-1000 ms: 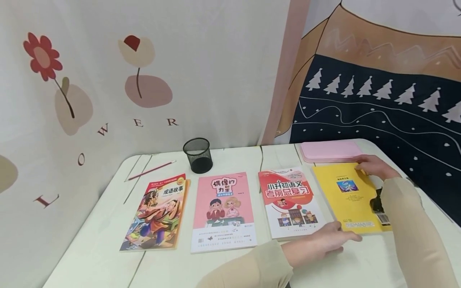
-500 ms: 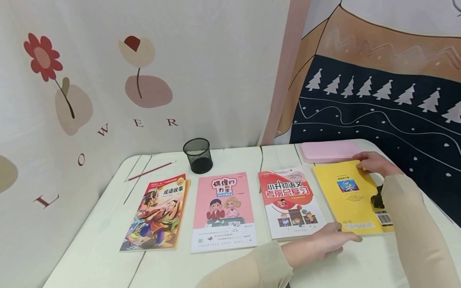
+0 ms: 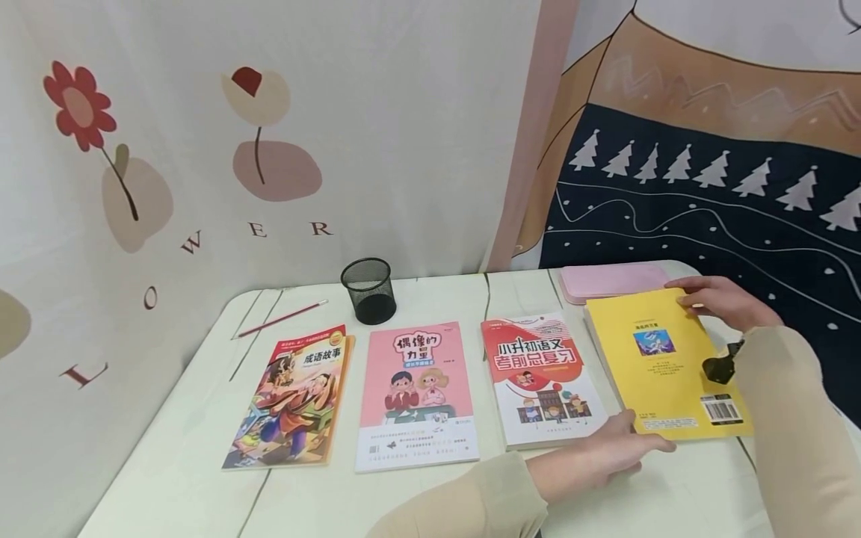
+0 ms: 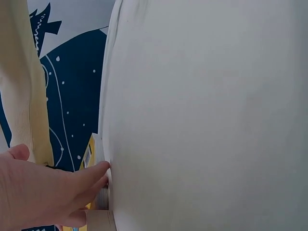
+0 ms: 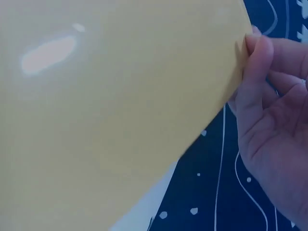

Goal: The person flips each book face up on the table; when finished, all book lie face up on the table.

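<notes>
A yellow book (image 3: 662, 373) lies back cover up at the right of the table, its small picture and barcode showing. My right hand (image 3: 726, 300) pinches its far right corner between thumb and fingers, and the yellow cover (image 5: 120, 96) fills much of the right wrist view, slanting up to that pinch. At its near left corner is my left hand (image 3: 608, 452), fingers extended along the near edge; in the left wrist view the left fingers (image 4: 91, 175) reach past the book's edge. A red-and-white book (image 3: 541, 381) lies just left of the yellow one.
Further left lie a pink book (image 3: 418, 396) and a book with a colourful illustrated cover (image 3: 292, 400). Behind them are a pencil (image 3: 282, 319) and a black mesh pen cup (image 3: 370, 291). A pink case (image 3: 612, 282) sits behind the yellow book, near the table's back edge.
The right hand has moved slightly up and to the right, drawing the yellow book's far corner up with it; more of the barcode shows. The left hand has stayed in place.
</notes>
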A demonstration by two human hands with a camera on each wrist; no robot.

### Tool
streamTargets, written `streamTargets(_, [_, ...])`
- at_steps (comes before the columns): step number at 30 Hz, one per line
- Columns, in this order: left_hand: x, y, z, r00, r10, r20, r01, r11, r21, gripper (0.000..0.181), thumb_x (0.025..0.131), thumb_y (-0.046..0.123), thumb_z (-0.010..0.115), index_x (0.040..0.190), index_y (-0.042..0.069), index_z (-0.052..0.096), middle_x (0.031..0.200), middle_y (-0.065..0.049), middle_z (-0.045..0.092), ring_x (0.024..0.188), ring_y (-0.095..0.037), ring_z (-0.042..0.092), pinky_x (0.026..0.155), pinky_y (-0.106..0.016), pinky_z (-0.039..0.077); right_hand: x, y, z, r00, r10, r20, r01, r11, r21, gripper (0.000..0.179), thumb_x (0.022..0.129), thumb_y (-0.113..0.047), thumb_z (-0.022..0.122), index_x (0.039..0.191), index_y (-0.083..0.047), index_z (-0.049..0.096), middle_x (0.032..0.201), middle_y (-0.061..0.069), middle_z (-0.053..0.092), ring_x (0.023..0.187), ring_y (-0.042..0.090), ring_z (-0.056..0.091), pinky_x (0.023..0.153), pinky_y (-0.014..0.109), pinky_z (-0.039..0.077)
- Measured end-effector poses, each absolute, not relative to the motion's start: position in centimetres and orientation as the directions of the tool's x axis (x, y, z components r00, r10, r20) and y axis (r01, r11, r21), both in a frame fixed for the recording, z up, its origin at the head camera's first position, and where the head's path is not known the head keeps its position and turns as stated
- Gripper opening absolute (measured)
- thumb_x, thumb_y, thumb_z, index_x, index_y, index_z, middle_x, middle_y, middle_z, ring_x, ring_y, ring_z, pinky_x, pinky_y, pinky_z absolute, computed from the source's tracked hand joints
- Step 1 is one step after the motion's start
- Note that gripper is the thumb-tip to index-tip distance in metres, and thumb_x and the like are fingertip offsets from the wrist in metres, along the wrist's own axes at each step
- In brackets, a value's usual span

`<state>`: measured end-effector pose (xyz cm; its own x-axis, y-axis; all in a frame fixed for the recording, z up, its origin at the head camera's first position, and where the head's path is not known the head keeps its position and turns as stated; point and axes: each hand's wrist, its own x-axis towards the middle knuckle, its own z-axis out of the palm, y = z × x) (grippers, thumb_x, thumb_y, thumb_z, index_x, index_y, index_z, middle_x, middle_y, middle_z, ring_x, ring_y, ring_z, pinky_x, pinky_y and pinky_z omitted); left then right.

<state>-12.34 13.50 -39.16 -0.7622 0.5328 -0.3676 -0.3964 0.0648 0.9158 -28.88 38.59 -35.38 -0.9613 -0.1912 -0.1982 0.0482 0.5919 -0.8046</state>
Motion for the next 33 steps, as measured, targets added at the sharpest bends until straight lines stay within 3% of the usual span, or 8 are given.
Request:
streamTargets(3, [-12.2,13.7,-39.2,-0.786,0.524,-0.329,-0.364,0.037,0.931,0.037,0.082,0.002,0.058,0.109,0.026,0.05,0.103,0.008,0.054,0.103,-0.02,0.049,0.081,-0.053,0.042,-28.5,39.2,-35.0,-0.962,-0.216,-0.167,0.02,0.556,-0.831,0.046,0.094,-0.019,0.043,0.131,0.005,0.032,0.115,0.008,0.05,0.094,0.023,0.049,0.086,0.035,0.041])
streamTargets(8, [-12.1,14.0,-39.4,-0.832,0.484,-0.271,-0.326,-0.031,0.945,0.039,0.08,0.001,0.058,0.108,0.025,0.046,0.098,0.008,0.058,0.09,-0.016,0.054,0.066,-0.041,0.049,-27.9,40.1,-34.5,-0.968,-0.207,-0.142,0.042,0.424,-0.905,0.032,0.092,-0.017,0.048,0.124,-0.014,0.049,0.1,-0.014,0.056,0.087,0.013,0.052,0.075,0.02,0.044])
streamTargets(10, [-12.1,14.0,-39.4,-0.846,0.458,-0.273,-0.332,-0.053,0.942,0.037,0.08,0.001,0.057,0.108,0.022,0.045,0.096,0.006,0.059,0.086,-0.016,0.055,0.064,-0.039,0.049,-27.8,40.3,-34.3,-0.972,-0.193,-0.137,0.052,0.39,-0.919,0.028,0.091,-0.017,0.05,0.119,-0.02,0.053,0.099,-0.015,0.056,0.087,0.013,0.052,0.075,0.02,0.044])
streamTargets(16, [-12.2,14.1,-39.2,-0.858,0.419,-0.299,-0.39,-0.15,0.909,0.035,0.08,-0.001,0.056,0.109,0.012,0.042,0.095,-0.001,0.056,0.082,-0.023,0.057,0.067,-0.039,0.051,-27.6,40.4,-34.3,-0.976,-0.176,-0.126,0.059,0.342,-0.938,0.025,0.09,-0.017,0.051,0.114,-0.024,0.057,0.098,-0.013,0.057,0.085,0.012,0.051,0.073,0.018,0.044])
streamTargets(19, [-12.2,14.2,-39.1,-0.864,0.392,-0.317,-0.423,-0.224,0.878,0.044,0.076,-0.005,0.057,0.116,0.006,0.041,0.097,-0.004,0.052,0.08,-0.027,0.058,0.066,-0.039,0.051,-27.5,40.4,-34.6,-0.981,-0.155,-0.119,0.073,0.274,-0.959,0.022,0.09,-0.013,0.052,0.105,-0.026,0.061,0.093,-0.013,0.059,0.08,0.01,0.052,0.069,0.017,0.044])
streamTargets(24, [-12.5,14.6,-39.1,-0.884,0.329,-0.331,-0.431,-0.305,0.849,0.044,0.071,-0.013,0.057,0.112,-0.004,0.046,0.092,-0.008,0.052,0.074,-0.031,0.061,0.064,-0.036,0.052,-27.5,40.3,-35.0,-0.984,-0.127,-0.127,0.095,0.233,-0.968,0.024,0.09,-0.011,0.051,0.101,-0.028,0.063,0.091,-0.013,0.059,0.078,0.011,0.051,0.069,0.018,0.044])
streamTargets(28, [-12.7,14.5,-39.2,-0.882,0.337,-0.329,-0.432,-0.299,0.851,0.043,0.07,-0.015,0.057,0.111,-0.006,0.048,0.093,-0.009,0.056,0.075,-0.029,0.06,0.065,-0.036,0.052,-28.2,41.0,-36.0,-0.984,-0.132,-0.117,0.076,0.283,-0.956,0.022,0.089,-0.016,0.053,0.107,-0.028,0.06,0.095,-0.013,0.057,0.081,0.013,0.051,0.07,0.019,0.044])
streamTargets(33, [-12.9,14.1,-39.6,-0.838,0.413,-0.356,-0.481,-0.251,0.84,0.049,0.075,-0.012,0.056,0.119,0.001,0.039,0.086,-0.016,0.06,0.076,-0.032,0.061,0.065,-0.037,0.052,-30.1,43.0,-38.6,-0.985,-0.111,-0.136,0.099,0.286,-0.953,0.027,0.087,-0.024,0.056,0.114,-0.028,0.055,0.1,-0.012,0.056,0.084,0.011,0.051,0.071,0.017,0.045])
